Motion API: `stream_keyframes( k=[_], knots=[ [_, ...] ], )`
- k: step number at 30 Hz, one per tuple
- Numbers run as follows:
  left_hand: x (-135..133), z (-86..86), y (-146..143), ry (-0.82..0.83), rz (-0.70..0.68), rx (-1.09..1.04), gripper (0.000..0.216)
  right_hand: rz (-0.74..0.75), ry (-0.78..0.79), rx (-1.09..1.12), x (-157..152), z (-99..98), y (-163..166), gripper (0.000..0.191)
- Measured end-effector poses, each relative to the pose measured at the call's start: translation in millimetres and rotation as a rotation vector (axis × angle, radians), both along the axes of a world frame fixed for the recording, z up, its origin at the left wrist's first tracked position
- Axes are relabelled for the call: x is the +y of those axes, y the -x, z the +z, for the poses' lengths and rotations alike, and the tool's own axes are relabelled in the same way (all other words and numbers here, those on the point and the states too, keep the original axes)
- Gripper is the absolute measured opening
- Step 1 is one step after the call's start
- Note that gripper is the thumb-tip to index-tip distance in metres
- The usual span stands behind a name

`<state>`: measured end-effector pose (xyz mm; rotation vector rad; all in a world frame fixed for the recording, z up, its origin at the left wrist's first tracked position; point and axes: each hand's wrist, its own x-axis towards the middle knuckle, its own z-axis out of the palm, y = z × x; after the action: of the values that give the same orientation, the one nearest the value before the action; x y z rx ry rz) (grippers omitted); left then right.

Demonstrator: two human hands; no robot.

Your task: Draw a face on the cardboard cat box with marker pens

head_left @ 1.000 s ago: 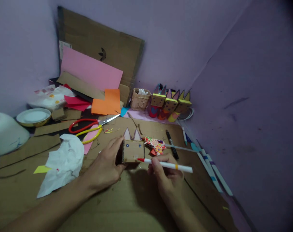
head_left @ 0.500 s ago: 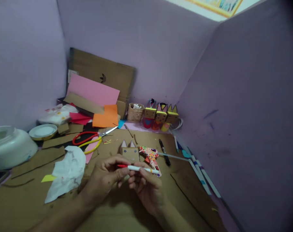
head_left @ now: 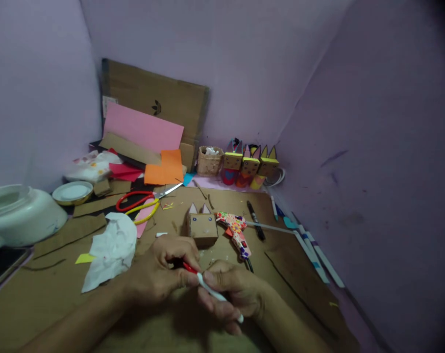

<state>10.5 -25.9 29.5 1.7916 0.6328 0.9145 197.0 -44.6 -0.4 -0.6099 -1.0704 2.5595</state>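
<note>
A white marker with a red end (head_left: 215, 293) is held between my two hands, low in the middle of the view. My left hand (head_left: 167, 267) is closed around the red end, which its fingers partly hide. The white barrel lies in my right hand (head_left: 232, 291), pinched between thumb and fingers, its tip pointing down to the right. Just beyond my hands stands a small cardboard box head (head_left: 202, 230) with two pointed ears and drawn eyes. Right of the box lies a flower-patterned glue gun (head_left: 234, 228) with a clear glue stick in its back.
Red-and-yellow-handled scissors (head_left: 149, 202) and a crumpled white tissue (head_left: 114, 247) lie to the left. A black marker (head_left: 256, 220) rests beyond the glue gun. Finished cat figures (head_left: 250, 166) and a small basket (head_left: 210, 162) stand by the back wall. A white pot (head_left: 31, 215) is at far left.
My hands have lowered and turned the marker so its white end slopes down to the right. The box head is more fully visible, and the view has tilted down.
</note>
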Motion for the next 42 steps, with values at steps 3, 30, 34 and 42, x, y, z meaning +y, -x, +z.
stream_keyframes(
  k=[3,30,34,42],
  knots=[
    [-1.4,-6.5,1.1,-0.176,0.032,0.047,0.033,-0.062,-0.042,-0.046,-0.9,-1.4,-1.6,0.049],
    [-3.6,3.2,11.9,-1.098,0.121,0.628,0.025,-0.272,-0.449,-0.328,-5.5,2.8,-1.5,0.046],
    [-4.0,10.0,13.8,-1.159,-0.021,0.700,0.028,-0.113,-0.383,-0.129,-7.5,6.5,-2.6,0.047],
    [-11.0,11.2,12.6,-1.130,0.024,0.659,0.019,-0.369,-0.836,-0.377,-15.9,6.2,7.2,0.037]
  ],
)
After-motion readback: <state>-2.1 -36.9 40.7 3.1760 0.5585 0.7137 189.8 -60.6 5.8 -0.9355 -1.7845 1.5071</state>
